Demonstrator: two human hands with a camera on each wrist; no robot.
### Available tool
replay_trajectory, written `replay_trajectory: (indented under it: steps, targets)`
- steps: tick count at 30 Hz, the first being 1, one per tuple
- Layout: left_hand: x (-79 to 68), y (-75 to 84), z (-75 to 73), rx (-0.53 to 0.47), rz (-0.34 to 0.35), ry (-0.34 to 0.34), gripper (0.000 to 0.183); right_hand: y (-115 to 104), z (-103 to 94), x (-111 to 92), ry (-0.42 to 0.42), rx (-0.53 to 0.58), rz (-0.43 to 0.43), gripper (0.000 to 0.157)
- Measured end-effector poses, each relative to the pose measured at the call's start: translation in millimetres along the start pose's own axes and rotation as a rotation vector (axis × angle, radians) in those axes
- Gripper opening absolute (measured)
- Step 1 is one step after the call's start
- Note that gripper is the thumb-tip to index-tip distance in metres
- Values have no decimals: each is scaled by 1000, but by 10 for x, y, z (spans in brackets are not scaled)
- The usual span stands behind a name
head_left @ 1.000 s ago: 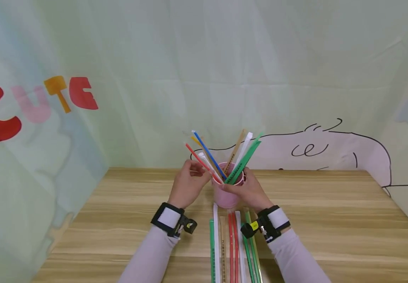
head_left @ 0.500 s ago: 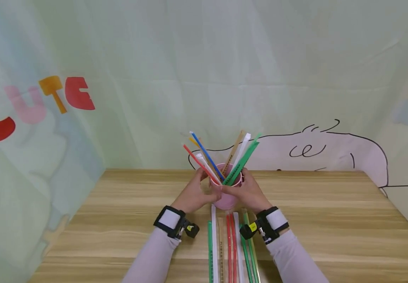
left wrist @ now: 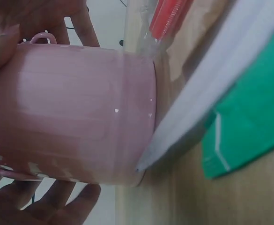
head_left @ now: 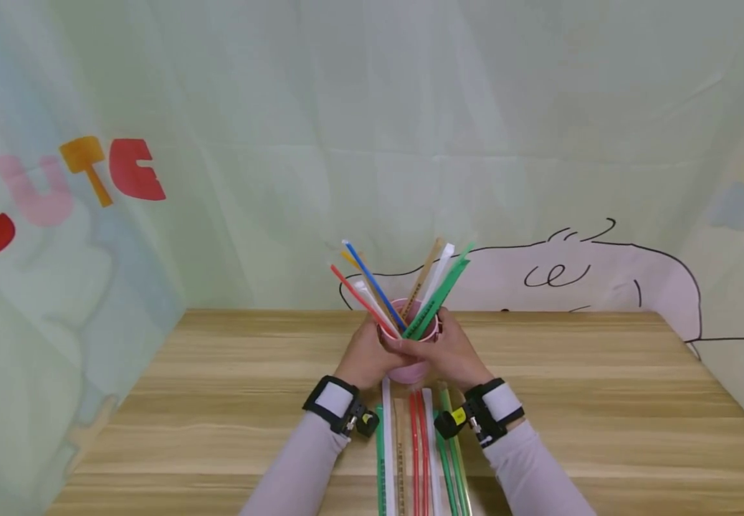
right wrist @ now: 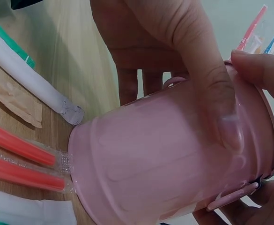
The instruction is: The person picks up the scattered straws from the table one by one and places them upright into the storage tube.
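Observation:
A pink bucket (head_left: 408, 374) with small side loops stands on the table, both hands gripping it from opposite sides. Several wrapped straws, among them a blue straw (head_left: 372, 279), a red straw (head_left: 355, 294) and a green straw (head_left: 439, 297), lean out over its rim. My left hand (head_left: 367, 358) holds the left side; in the right wrist view its thumb (right wrist: 225, 122) lies along the bucket wall. The right hand (head_left: 454, 355) grips the right side, thumb near the rim. In the left wrist view, fingers curve around both sides of the bucket (left wrist: 76, 112).
In front of the bucket lies a row of wrapped straws: a green straw (head_left: 381, 459), a brown straw (head_left: 401, 459), red straws (head_left: 420, 451), white ones and more green ones. Their far ends come close to the bucket's base. A printed curtain (head_left: 282, 215) hangs behind the wooden table (head_left: 604, 401).
My left hand has come down from beside the red straw at the rim and closed around the bucket's left side. The right hand keeps its grip on the bucket.

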State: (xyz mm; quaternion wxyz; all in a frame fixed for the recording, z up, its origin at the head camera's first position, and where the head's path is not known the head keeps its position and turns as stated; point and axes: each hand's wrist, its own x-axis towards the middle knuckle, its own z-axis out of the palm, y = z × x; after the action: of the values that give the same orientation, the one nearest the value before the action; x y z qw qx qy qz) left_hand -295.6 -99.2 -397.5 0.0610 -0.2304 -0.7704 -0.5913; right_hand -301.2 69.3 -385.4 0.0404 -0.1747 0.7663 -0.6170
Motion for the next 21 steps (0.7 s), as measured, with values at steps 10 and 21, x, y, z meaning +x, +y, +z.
replay_trajectory:
  steps: [10,21]
  targets:
    - [62,-312,9,36,-52,-7,83,-192,-7,-121,-59,-66,-73,66]
    - [45,-281,16,36,-115,23,92,-119,-347,-510,-13,-480,180,57]
